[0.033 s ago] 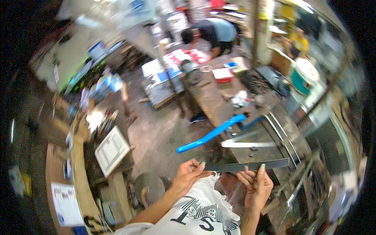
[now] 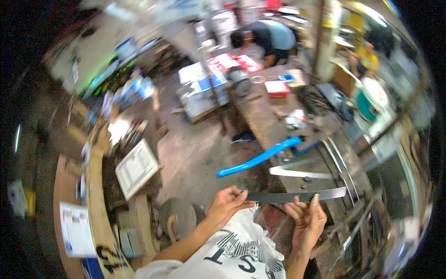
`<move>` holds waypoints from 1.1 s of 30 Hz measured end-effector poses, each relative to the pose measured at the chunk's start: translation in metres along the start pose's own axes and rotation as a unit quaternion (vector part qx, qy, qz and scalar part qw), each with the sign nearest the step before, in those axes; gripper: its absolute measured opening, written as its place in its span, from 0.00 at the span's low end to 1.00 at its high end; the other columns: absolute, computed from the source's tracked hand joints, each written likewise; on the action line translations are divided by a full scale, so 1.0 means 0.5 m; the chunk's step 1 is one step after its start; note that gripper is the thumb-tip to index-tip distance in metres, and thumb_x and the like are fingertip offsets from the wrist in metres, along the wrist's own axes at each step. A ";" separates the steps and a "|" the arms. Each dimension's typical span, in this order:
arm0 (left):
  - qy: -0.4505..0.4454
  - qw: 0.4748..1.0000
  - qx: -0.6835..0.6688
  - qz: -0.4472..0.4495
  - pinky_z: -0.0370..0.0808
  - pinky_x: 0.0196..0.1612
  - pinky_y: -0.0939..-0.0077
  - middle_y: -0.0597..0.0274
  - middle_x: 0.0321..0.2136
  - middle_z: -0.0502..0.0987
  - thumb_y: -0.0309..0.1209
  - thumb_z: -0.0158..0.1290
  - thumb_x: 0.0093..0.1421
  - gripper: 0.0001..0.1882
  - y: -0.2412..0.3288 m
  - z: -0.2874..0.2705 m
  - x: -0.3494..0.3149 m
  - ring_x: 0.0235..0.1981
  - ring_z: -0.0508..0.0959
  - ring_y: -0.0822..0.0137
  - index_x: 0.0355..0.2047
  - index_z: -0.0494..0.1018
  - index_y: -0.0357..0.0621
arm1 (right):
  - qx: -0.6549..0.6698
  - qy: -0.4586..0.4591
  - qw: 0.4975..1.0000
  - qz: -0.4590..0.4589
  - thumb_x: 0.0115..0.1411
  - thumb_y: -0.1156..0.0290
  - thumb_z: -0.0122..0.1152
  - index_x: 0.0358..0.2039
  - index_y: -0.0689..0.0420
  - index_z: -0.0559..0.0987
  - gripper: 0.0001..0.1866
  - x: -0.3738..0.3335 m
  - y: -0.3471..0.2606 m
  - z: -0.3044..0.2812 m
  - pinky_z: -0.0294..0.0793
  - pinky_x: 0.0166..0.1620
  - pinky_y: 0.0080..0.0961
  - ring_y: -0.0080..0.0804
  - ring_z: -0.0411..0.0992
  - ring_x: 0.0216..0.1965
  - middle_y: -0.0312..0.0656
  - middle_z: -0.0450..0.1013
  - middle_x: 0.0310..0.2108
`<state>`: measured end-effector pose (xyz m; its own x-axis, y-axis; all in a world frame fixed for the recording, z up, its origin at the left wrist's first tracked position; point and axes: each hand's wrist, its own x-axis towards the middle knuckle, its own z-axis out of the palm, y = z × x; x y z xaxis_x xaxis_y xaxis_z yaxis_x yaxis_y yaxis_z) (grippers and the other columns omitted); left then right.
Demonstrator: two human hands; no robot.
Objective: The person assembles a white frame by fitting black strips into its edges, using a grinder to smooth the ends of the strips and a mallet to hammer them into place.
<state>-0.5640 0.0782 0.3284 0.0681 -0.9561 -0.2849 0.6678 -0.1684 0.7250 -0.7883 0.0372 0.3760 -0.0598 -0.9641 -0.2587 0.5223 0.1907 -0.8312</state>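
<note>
A long, thin, flat strip of dark grey metal (image 2: 283, 198) stretches level in front of my shirt, with a bright glint near its right end. My left hand (image 2: 226, 207) pinches its left end between thumb and fingers. Further along, my right hand (image 2: 306, 221) grips the strip with the thumb on top and the fingers below, and the right end sticks out past it. Just beyond the strip, a long curved blue bar like a handle (image 2: 258, 162) slants up to the workbench (image 2: 260, 123). Pale metal strips (image 2: 302, 173) lie on the bench to the right.
A red and white box (image 2: 277, 89) and a motor-like machine (image 2: 239, 81) stand on the bench. Beyond it a person (image 2: 274, 39) bends over; another in yellow (image 2: 367, 60) is at far right. A white framed panel (image 2: 137, 169) leans at left, near a round stool (image 2: 179, 221).
The surroundings have shifted slightly right in view. The strip has tilted a little, so its right end now catches the light. Both hands keep their hold.
</note>
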 end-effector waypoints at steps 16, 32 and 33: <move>0.157 0.938 0.244 0.191 0.76 0.46 0.77 0.58 0.39 0.78 0.33 0.68 0.53 0.28 0.311 -0.709 0.057 0.41 0.78 0.71 0.52 0.71 0.38 | -0.372 -0.600 0.703 -0.087 0.61 0.79 0.61 0.35 0.63 0.77 0.02 0.293 0.708 0.729 0.79 0.39 0.23 0.25 0.77 0.34 0.39 0.76 0.31; 0.850 0.428 0.305 0.051 0.80 0.36 0.64 0.51 0.33 0.81 0.22 0.54 0.56 0.09 0.308 -1.131 0.162 0.32 0.82 0.52 0.38 0.78 0.43 | -0.234 -0.856 0.291 -0.356 0.49 0.75 0.63 0.54 0.53 0.70 0.28 0.358 1.590 1.570 0.67 0.56 0.46 0.52 0.68 0.53 0.48 0.71 0.49; 0.859 0.421 0.289 0.032 0.80 0.36 0.64 0.51 0.33 0.81 0.22 0.54 0.56 0.09 0.307 -1.129 0.194 0.32 0.82 0.52 0.38 0.78 0.43 | -0.290 -0.849 0.243 -0.369 0.47 0.72 0.65 0.57 0.55 0.66 0.34 0.359 1.623 1.582 0.64 0.57 0.50 0.55 0.64 0.56 0.51 0.67 0.52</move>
<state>-0.0363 0.0947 0.0580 0.8390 0.5391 0.0733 0.3668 -0.6600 0.6556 0.2977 -0.1271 0.0443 0.7388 0.6325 0.2327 0.6655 -0.6302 -0.4000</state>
